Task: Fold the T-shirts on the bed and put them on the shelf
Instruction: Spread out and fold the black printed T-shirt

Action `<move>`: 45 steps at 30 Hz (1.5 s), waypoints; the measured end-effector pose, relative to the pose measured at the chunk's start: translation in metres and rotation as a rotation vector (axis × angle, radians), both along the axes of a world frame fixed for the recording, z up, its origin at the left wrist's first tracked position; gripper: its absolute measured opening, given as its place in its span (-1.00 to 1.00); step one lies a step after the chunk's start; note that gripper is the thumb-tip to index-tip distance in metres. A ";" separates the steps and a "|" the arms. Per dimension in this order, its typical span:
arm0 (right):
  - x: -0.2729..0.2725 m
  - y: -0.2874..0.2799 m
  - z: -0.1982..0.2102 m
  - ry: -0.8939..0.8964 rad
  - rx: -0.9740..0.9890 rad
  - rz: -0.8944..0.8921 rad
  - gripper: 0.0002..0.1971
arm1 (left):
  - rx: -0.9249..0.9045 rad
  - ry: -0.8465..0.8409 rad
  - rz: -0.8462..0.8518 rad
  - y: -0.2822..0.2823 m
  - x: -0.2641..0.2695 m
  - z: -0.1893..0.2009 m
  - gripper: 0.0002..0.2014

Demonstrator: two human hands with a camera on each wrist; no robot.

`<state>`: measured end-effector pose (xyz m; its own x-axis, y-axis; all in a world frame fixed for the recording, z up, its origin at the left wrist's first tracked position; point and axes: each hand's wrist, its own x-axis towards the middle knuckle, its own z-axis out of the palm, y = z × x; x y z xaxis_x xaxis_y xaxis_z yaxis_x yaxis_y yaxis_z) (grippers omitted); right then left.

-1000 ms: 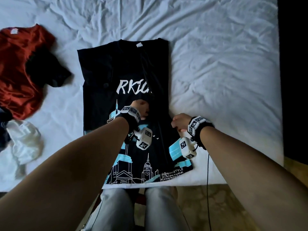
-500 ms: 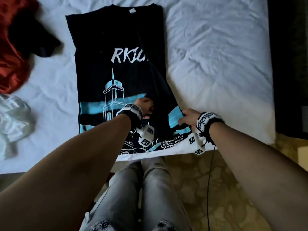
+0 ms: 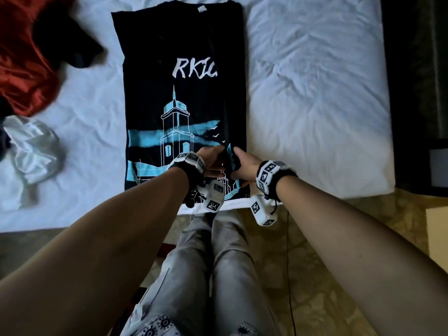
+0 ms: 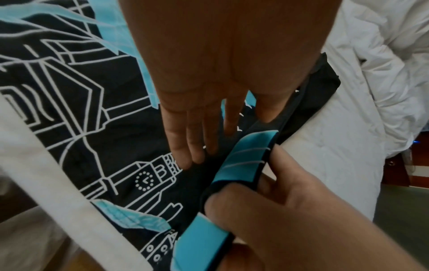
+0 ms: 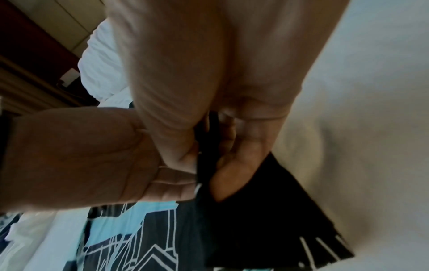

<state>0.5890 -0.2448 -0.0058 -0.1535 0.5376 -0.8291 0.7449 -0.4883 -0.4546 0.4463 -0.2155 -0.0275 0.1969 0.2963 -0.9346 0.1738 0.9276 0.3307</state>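
A black printed T-shirt lies flat on the bed, its right side folded over so the white lettering is cut off at the crease; the left hand lies on the cloth with fingers straight; just beside it, the right hand pinches the folded edge near the hem; the right wrist view is blurred. At left, partly out of frame, lie a red T-shirt and a crumpled white garment.
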 end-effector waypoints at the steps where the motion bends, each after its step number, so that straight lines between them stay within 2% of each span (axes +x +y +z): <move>1: -0.007 -0.001 -0.002 -0.006 0.022 0.013 -0.37 | -0.012 0.001 0.015 -0.002 -0.003 -0.001 -0.66; 4: -0.023 -0.005 -0.009 -0.041 0.089 0.056 -0.27 | -0.046 0.027 0.071 -0.007 -0.010 -0.006 -0.61; 6: -0.026 -0.008 -0.011 0.013 0.049 0.046 -0.18 | -0.056 0.061 0.101 -0.010 -0.014 -0.010 -0.54; 7: -0.026 -0.009 -0.014 0.038 0.008 0.046 -0.19 | -0.052 0.079 0.097 -0.012 -0.015 -0.013 -0.50; 9: -0.022 -0.010 -0.019 0.051 -0.009 0.077 -0.36 | -0.017 0.136 0.052 -0.018 -0.017 -0.018 -0.49; 11: -0.012 -0.011 -0.027 -0.029 0.056 0.067 -0.55 | 0.061 0.208 -0.037 -0.025 -0.018 -0.022 -0.62; 13: 0.003 -0.013 -0.037 -0.173 0.141 -0.051 -0.59 | 0.129 0.274 -0.164 -0.031 -0.018 -0.026 -0.62; 15: 0.018 -0.019 -0.048 -0.278 0.138 -0.161 -0.61 | 0.165 0.317 -0.227 -0.036 -0.018 -0.030 -0.62; 18: 0.028 -0.029 -0.060 -0.265 0.045 -0.267 -0.69 | 0.177 0.362 -0.291 -0.043 -0.019 -0.036 -0.62; 21: 0.027 -0.032 -0.065 -0.154 -0.064 -0.301 -0.69 | 0.153 0.363 -0.268 -0.053 -0.021 -0.042 -0.58; 24: 0.027 -0.034 -0.068 -0.126 -0.175 -0.253 -0.53 | 0.143 0.379 -0.269 -0.061 -0.021 -0.045 -0.58; 27: 0.028 -0.036 -0.075 -0.161 -0.187 -0.214 -0.58 | 0.121 0.371 -0.301 -0.062 -0.023 -0.041 -0.75; 30: 0.033 -0.040 -0.082 -0.176 -0.174 -0.160 -0.55 | 0.160 0.470 -0.475 -0.059 -0.023 -0.037 -0.80; 32: 0.038 -0.043 -0.083 -0.166 -0.161 -0.126 -0.62 | 0.181 0.528 -0.629 -0.060 -0.022 -0.042 -0.78; 36: 0.038 -0.042 -0.074 -0.188 -0.124 -0.081 -0.70 | 0.174 0.644 -0.797 -0.059 -0.018 -0.050 -0.77; 39: 0.038 -0.038 -0.068 -0.218 -0.099 -0.028 -0.71 | 0.178 0.656 -0.845 -0.055 -0.014 -0.044 -0.80; 41: 0.041 -0.035 -0.062 -0.240 -0.076 0.000 -0.75 | 0.178 0.678 -0.843 -0.054 -0.012 -0.043 -0.73; 44: 0.044 -0.024 -0.050 -0.248 -0.012 -0.040 -0.81 | 0.205 0.627 -0.791 -0.048 -0.011 -0.030 -0.79; 45: 0.046 -0.020 -0.046 -0.237 0.001 -0.062 -0.82 | 0.217 0.590 -0.727 -0.046 -0.011 -0.029 -0.82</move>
